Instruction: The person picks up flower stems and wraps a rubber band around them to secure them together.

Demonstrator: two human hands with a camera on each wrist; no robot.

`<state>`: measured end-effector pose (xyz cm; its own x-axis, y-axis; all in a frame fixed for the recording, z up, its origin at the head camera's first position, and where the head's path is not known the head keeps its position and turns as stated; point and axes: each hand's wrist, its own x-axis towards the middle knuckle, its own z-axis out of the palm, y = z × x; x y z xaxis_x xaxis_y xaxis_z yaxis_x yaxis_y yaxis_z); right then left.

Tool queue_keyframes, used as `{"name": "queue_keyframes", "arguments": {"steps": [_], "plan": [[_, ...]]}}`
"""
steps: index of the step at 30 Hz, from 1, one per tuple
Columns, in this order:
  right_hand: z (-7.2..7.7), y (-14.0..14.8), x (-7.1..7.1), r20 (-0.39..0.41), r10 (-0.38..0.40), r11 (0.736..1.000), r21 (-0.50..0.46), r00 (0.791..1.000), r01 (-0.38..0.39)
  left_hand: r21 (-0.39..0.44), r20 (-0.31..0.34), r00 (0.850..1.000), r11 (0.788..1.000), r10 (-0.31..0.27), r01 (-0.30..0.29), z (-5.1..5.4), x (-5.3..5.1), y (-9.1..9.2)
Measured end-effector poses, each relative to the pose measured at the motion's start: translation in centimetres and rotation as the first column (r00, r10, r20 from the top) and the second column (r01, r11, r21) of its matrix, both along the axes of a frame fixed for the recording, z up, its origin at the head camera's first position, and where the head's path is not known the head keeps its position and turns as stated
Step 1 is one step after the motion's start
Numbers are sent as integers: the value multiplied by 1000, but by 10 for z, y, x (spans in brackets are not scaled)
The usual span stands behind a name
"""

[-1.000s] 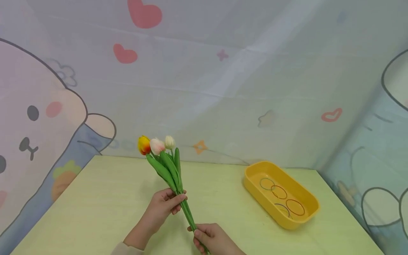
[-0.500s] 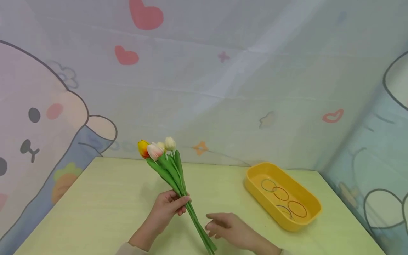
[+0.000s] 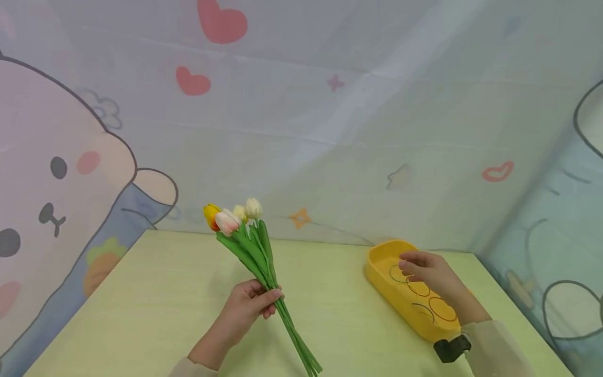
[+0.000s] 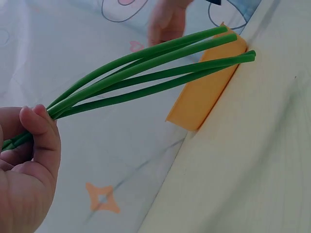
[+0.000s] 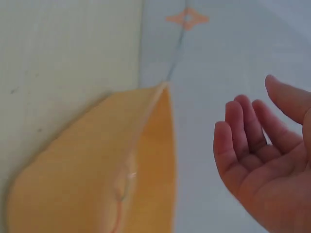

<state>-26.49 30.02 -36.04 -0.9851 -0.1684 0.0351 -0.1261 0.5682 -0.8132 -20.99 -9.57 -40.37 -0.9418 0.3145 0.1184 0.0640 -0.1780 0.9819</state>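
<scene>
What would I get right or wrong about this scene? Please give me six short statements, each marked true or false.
1. The left hand grips the flowers below their leaves. True.
2. All the flowers are purple. False: they show yellow-orange, pale pink and whitish blooms.
3. Thin rings lie in the yellow tray. True.
4. The right hand holds nothing. True.
5. Both hands touch the yellow tray. False: neither does.
6. The yellow tray stands left of the flowers. False: in the head view it is to their right.
</scene>
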Motion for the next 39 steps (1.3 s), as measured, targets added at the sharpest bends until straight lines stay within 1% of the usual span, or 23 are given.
{"name": "queue_keyframes", "arguments": {"steps": [2,5,8,14,17,19,23,26,30,34,39], "plan": [[-12,10,-6,68,-56,998,-20,996,58,4,-2,1000,1000,-2,2,1,0,-1],[-27,19,-13,159,-141,988,-34,977,149,9,-2,1000,1000,-7,7,2,-1,-2],[-36,24,-18,202,-197,977,-36,959,208,17,2,1000,1000,-14,14,2,-1,-2],[-41,29,-26,206,-264,964,39,942,262,36,-4,1000,999,-28,29,2,-1,-1],[-45,32,-30,213,-287,958,49,934,283,39,-5,1000,999,-31,31,2,0,-1],[-49,35,-32,214,-292,956,49,932,289,38,-5,999,999,-36,36,2,1,0],[-60,40,-31,189,-291,956,105,938,275,32,-9,999,998,-53,53,3,3,2],[-67,42,-29,226,-288,957,56,931,283,23,-9,998,998,-55,55,2,5,4],[-75,42,-26,287,-313,941,-36,905,337,8,-12,998,998,-60,60,1,6,4],[-76,42,-28,286,-345,930,-20,894,366,15,-7,998,998,-64,64,1,5,3],[-76,42,-31,259,-368,926,13,893,377,26,9,998,998,-62,61,1,3,2]]}}
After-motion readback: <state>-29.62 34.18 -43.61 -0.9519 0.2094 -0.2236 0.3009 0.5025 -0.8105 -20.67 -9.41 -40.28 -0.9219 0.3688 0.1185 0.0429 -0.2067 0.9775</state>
